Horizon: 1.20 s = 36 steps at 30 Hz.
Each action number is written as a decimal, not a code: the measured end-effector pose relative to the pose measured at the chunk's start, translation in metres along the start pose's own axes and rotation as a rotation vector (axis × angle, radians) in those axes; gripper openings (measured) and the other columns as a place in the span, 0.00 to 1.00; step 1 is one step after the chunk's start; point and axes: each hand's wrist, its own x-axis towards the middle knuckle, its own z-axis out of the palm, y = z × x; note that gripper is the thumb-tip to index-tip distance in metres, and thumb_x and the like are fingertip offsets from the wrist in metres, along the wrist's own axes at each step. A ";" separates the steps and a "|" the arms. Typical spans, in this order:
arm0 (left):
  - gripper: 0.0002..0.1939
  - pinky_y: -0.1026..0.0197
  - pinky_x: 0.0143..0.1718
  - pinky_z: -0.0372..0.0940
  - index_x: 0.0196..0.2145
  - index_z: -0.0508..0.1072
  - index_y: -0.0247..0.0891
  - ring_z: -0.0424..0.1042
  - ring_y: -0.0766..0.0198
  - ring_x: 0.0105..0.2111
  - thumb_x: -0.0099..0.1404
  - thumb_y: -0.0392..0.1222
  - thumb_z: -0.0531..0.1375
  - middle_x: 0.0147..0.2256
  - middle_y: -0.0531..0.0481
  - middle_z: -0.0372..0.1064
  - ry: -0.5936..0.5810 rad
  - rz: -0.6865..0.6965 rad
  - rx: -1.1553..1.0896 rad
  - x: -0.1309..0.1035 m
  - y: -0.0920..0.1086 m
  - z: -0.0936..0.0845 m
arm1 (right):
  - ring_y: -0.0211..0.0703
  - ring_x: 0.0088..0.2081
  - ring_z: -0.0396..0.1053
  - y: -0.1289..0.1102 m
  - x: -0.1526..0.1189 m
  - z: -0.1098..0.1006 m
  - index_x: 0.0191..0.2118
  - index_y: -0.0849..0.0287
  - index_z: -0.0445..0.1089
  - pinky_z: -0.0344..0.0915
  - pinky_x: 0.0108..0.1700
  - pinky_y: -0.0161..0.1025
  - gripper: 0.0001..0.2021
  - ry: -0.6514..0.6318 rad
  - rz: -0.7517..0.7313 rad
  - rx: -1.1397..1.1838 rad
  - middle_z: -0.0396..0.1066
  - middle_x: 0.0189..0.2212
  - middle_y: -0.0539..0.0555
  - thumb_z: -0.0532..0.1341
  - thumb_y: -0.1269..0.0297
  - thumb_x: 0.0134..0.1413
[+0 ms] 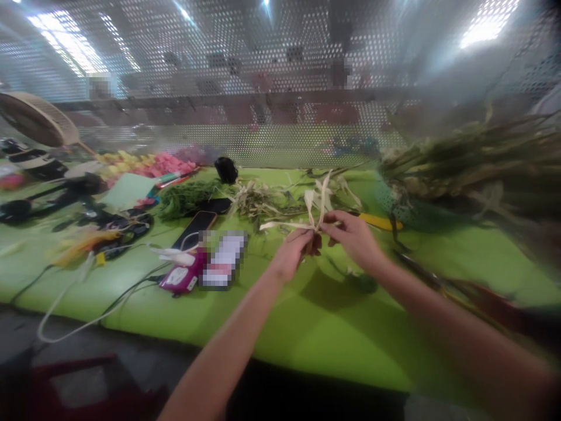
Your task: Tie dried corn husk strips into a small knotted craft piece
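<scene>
The left hand (294, 254) and right hand (353, 237) meet with fingers closed on pale, dry, ribbon-like plant strips (316, 210), held above a glossy lime-green bench (280, 333). Just beyond lie a tangled heap of dried strips (256, 196) and feathery green foliage (188, 197). Leftward sit a magenta box-shaped device (184, 273) with cables and a pixelated screen (225, 260); rightward, a large bundle of long dry stalks (477, 158). Behind the bench rises a perforated grey screen wall (245, 128), with bright windows (65, 38) high up at left.
</scene>
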 end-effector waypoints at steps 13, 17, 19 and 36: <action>0.11 0.63 0.32 0.63 0.37 0.71 0.33 0.69 0.68 0.26 0.62 0.45 0.62 0.26 0.50 0.70 -0.082 -0.037 0.121 0.003 0.004 -0.001 | 0.36 0.26 0.63 -0.004 0.005 -0.005 0.31 0.59 0.74 0.62 0.27 0.34 0.08 0.003 0.050 0.122 0.70 0.24 0.50 0.67 0.60 0.46; 0.13 0.62 0.34 0.66 0.37 0.72 0.32 0.72 0.66 0.27 0.61 0.46 0.63 0.28 0.47 0.73 -0.065 -0.052 0.126 0.003 0.005 -0.001 | 0.37 0.27 0.64 0.000 0.006 -0.004 0.31 0.60 0.73 0.62 0.29 0.35 0.10 -0.047 0.065 0.138 0.70 0.25 0.50 0.67 0.59 0.46; 0.15 0.60 0.37 0.67 0.38 0.73 0.31 0.73 0.65 0.28 0.60 0.46 0.65 0.29 0.45 0.74 -0.072 -0.066 0.100 0.003 0.006 0.000 | 0.37 0.27 0.64 0.003 0.006 -0.003 0.31 0.60 0.73 0.62 0.29 0.36 0.11 -0.075 0.069 0.140 0.70 0.24 0.50 0.68 0.57 0.46; 0.16 0.56 0.45 0.68 0.39 0.70 0.37 0.76 0.62 0.40 0.58 0.49 0.66 0.39 0.46 0.76 0.139 0.091 -0.077 0.007 0.000 0.000 | 0.39 0.30 0.65 0.011 -0.012 0.018 0.28 0.58 0.70 0.55 0.31 0.35 0.07 -0.069 -0.171 -0.392 0.72 0.30 0.51 0.62 0.65 0.57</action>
